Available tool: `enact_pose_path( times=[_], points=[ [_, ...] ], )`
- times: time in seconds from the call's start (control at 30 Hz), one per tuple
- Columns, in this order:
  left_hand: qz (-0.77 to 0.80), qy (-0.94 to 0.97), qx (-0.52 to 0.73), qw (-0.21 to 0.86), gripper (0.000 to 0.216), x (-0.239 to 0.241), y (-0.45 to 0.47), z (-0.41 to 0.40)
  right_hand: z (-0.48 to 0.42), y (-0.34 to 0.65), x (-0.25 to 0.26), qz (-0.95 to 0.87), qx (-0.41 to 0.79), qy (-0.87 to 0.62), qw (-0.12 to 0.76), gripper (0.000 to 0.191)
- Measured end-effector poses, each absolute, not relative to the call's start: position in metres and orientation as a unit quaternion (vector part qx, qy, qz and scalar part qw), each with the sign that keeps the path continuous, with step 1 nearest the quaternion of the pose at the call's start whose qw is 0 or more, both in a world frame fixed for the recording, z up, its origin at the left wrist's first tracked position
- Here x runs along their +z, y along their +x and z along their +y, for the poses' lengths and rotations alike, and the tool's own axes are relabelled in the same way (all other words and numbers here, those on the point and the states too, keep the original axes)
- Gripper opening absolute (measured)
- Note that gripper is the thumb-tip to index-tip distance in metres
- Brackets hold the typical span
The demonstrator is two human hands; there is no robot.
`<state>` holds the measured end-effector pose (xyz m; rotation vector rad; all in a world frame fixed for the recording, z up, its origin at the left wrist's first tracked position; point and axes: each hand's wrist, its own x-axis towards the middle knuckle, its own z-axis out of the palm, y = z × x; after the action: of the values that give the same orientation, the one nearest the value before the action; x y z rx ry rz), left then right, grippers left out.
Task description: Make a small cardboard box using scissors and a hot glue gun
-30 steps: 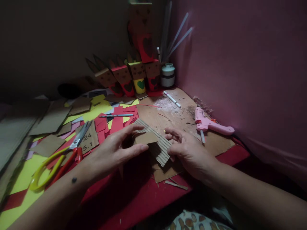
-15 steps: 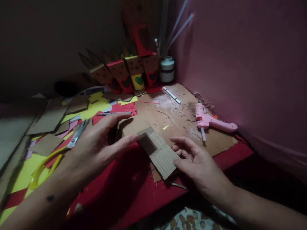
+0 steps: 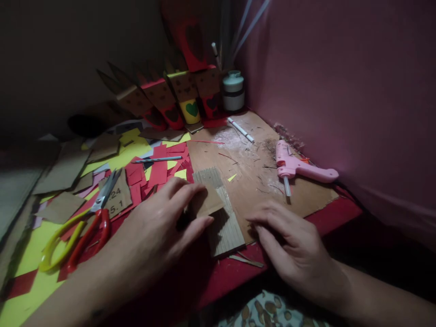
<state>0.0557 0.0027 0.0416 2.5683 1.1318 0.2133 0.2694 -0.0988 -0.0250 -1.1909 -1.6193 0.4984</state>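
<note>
My left hand (image 3: 160, 222) grips a small brown cardboard piece (image 3: 207, 203) between thumb and fingers, over a corrugated cardboard strip (image 3: 223, 218) that lies flat on the brown cardboard work mat (image 3: 259, 177). My right hand (image 3: 289, 243) rests palm down on the mat's front edge, just right of the strip, fingers curled loosely with nothing in them. The strip runs from the mat's middle toward me.
A pink glue gun (image 3: 296, 168) lies at the right by the pink wall. Scissors with yellow and red handles (image 3: 78, 229) lie left among red, yellow and brown paper scraps. Decorated cardboard figures (image 3: 170, 95), a small jar (image 3: 233, 91) and a glue stick (image 3: 240, 129) stand at the back.
The corrugated strip has been laid flat and turned lengthwise toward me. My left hand has brought the small brown piece over it; my right hand has let go and dropped to the mat's edge.
</note>
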Motion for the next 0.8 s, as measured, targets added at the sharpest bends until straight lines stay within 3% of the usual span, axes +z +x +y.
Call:
enact_pose_path(
  times=[0.33, 0.8],
  points=[
    [0.344, 0.935, 0.033, 0.085, 0.016, 0.042, 0.083, 0.004, -0.087, 0.276, -0.029, -0.801, 0.128, -0.380, 0.444, 0.023],
    [0.335, 0.927, -0.053, 0.162, 0.016, 0.048, 0.095, 0.007, -0.088, 0.272, -0.042, -0.841, 0.111, -0.368, 0.381, 0.023]
  ],
)
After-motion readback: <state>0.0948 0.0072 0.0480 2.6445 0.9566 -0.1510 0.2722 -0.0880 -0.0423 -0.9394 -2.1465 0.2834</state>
